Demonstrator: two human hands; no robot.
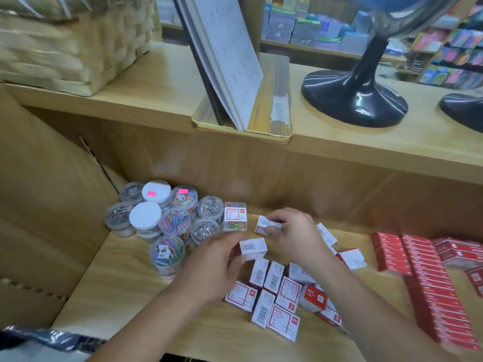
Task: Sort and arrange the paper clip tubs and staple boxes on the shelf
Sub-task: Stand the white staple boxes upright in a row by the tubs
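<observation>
Several round clear paper clip tubs (167, 220) stand clustered at the back left of the lower shelf (125, 296), some with white lids. A clear square box of coloured clips (235, 216) stands beside them. My left hand (219, 267) grips a small white and red staple box (253, 249). My right hand (292, 231) pinches another small white box (266, 224) just behind it. Several loose white and red staple boxes (277, 301) lie in a heap below my hands.
Long red staple cartons (423, 283) lie in rows on the shelf's right. On the upper shelf (156, 82) sit a woven basket (70, 48), a gold tray (274, 100) holding a leaning booklet, and black globe stands (352, 97). A cardboard sheet leans at left.
</observation>
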